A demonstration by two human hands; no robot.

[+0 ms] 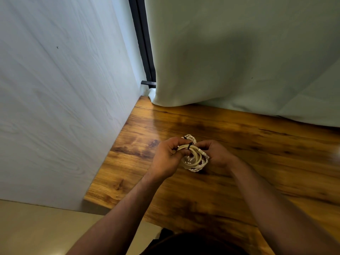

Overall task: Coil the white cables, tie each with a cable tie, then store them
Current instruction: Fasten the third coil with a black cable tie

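Left hand grips the smooth white cable coil at its left side, fingers curled round the strands. Right hand pinches the same coil at its right side, beside a white connector end. The exact fingertip contact there is hidden by the strands. A black cable tie crosses the coil at its far-left part, between the two hands. The coil is held over the table, near the middle of the view.

A braided white cable coil lies directly under and behind it. Only an arc at the far side and an arc at the near side show; the hands and the smooth coil cover the rest. A second black tie shows on the far arc. Whether the braided coil rests on the table or is held with the other cannot be told.

Surface: a glossy wooden table with dark grain, cut off at the right and near edges of the view. A white wood-grain panel stands along its left edge. A pale curtain hangs down to the far edge. A black frame shows in the gap between panel and curtain. Beige floor lies at near left. Dark clothing at the bottom edge is blurred.
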